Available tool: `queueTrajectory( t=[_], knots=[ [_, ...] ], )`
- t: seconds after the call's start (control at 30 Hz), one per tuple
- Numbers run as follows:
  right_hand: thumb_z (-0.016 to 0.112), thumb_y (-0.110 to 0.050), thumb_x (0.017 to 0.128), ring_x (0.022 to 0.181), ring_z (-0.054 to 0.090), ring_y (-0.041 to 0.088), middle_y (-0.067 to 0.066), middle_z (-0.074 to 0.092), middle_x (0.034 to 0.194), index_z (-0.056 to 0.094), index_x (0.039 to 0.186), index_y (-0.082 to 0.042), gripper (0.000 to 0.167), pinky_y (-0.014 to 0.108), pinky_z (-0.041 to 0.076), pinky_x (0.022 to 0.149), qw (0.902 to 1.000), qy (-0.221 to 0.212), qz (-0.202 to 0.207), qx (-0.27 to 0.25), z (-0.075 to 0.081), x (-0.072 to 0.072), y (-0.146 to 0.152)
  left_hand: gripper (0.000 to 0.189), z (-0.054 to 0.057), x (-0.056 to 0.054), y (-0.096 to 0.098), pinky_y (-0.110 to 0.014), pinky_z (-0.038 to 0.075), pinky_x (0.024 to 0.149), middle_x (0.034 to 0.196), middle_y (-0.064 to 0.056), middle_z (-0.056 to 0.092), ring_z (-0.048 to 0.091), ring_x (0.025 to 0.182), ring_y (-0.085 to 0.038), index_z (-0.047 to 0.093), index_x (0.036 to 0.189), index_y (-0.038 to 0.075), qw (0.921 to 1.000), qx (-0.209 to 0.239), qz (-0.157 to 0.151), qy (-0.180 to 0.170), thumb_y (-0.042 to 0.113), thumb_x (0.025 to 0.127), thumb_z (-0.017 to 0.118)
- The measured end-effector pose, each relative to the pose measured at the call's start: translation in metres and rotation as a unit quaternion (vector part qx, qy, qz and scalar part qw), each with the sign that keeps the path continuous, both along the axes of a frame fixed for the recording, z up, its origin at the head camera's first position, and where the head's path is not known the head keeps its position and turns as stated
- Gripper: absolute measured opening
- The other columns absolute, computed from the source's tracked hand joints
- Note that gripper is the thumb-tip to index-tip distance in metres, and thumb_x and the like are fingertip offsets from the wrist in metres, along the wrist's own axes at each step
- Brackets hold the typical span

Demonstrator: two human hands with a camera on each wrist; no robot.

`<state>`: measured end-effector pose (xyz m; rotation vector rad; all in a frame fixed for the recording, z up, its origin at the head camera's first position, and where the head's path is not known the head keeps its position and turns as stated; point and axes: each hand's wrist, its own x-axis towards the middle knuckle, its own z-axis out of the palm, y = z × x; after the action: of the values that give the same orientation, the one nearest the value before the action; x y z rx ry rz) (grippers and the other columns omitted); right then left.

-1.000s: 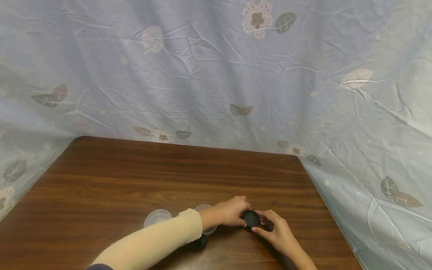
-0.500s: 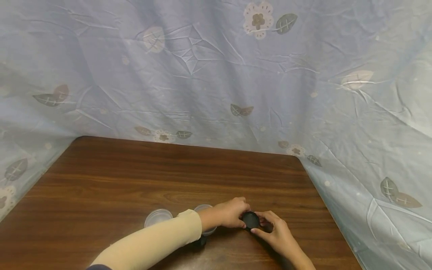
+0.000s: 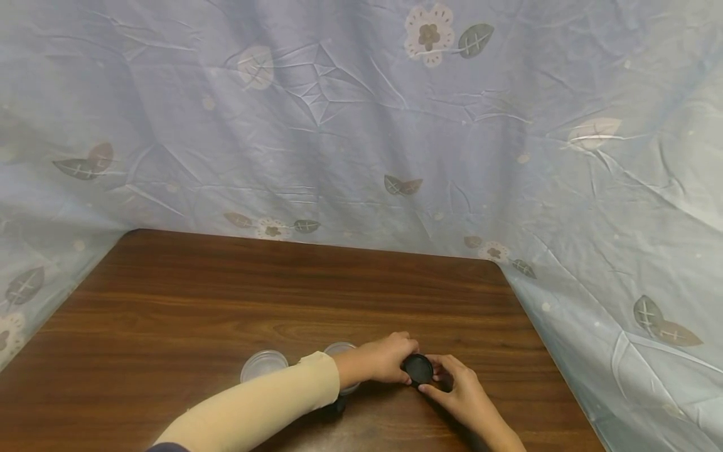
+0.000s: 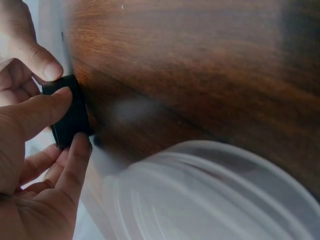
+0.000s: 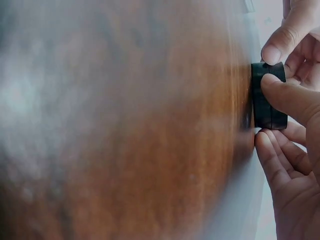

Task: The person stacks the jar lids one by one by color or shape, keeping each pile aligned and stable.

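Both hands pinch a short black round case (image 3: 418, 369) by its rim, low over the right part of the wooden table. My left hand (image 3: 386, 359) grips it from the left, and my right hand (image 3: 464, 392) from the right, thumb on the near side. Seen edge-on in the right wrist view, the case (image 5: 270, 102) has a seam round its side and stands at or just above the tabletop. In the left wrist view, the left thumb and fingertips (image 4: 80, 147) press its edge. Its underside is hidden.
A clear round plastic container (image 3: 264, 364) stands left of the sleeved left forearm (image 3: 254, 408). A second clear container (image 3: 340, 346) is partly covered by that arm. Some black object (image 3: 336, 405) shows under the sleeve. Patterned cloth (image 3: 339, 125) hangs behind the table (image 3: 282, 295).
Both hands keep their hold on the black case. It has shifted only very slightly to the left in the head view.
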<state>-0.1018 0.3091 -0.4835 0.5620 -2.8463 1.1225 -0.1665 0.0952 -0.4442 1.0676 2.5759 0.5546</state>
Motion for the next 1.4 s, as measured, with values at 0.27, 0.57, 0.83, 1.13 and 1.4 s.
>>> queueTrajectory(
  t=[0.27,0.57,0.83,1.13,1.4],
  knots=[
    [0.087,-0.020,0.085,0.098,0.072,0.021,0.010,0.071,0.114,0.065,0.127,0.004,0.052,0.020,0.061,0.085,0.9999,-0.002,-0.004,0.010,0.002,0.000,-0.002,0.042,-0.005,-0.001,0.001,-0.016,0.051,0.081,0.113,0.002,0.064,0.058,0.095,-0.004,0.069,0.120,0.014,0.9998,0.004,-0.010,0.016,0.024,0.084,0.089],
    [0.086,-0.020,0.086,0.103,0.073,0.029,0.014,0.071,0.119,0.064,0.126,0.004,0.051,0.023,0.062,0.087,0.9998,-0.018,-0.012,0.000,0.004,0.001,-0.001,0.044,-0.009,-0.002,0.002,-0.018,0.052,0.080,0.114,0.003,0.064,0.060,0.095,-0.004,0.069,0.124,0.015,0.9999,-0.001,-0.006,0.010,0.027,0.086,0.088],
    [0.086,-0.020,0.086,0.106,0.072,0.033,0.016,0.071,0.119,0.063,0.125,0.004,0.051,0.026,0.063,0.090,0.9993,-0.035,-0.010,-0.006,0.005,0.000,0.000,0.043,-0.010,-0.003,0.003,-0.016,0.050,0.078,0.111,0.004,0.063,0.056,0.092,-0.003,0.070,0.122,0.015,0.9999,0.002,-0.010,0.006,0.028,0.086,0.088],
    [0.086,-0.019,0.086,0.109,0.071,0.035,0.020,0.068,0.123,0.060,0.127,0.006,0.054,0.027,0.062,0.093,0.9979,-0.062,-0.017,-0.013,0.005,-0.004,0.000,0.043,-0.010,-0.005,0.003,-0.017,0.050,0.079,0.111,0.003,0.063,0.057,0.094,-0.004,0.070,0.121,0.013,1.0000,0.005,-0.003,0.000,0.027,0.085,0.089],
    [0.086,-0.020,0.086,0.112,0.071,0.036,0.022,0.067,0.127,0.059,0.130,0.007,0.058,0.026,0.062,0.093,0.9973,-0.067,-0.026,-0.017,0.002,-0.005,-0.001,0.045,-0.009,-0.006,0.004,-0.017,0.052,0.083,0.111,0.002,0.063,0.059,0.096,-0.004,0.069,0.121,0.012,1.0000,0.000,0.007,-0.001,0.027,0.084,0.090]
  ],
)
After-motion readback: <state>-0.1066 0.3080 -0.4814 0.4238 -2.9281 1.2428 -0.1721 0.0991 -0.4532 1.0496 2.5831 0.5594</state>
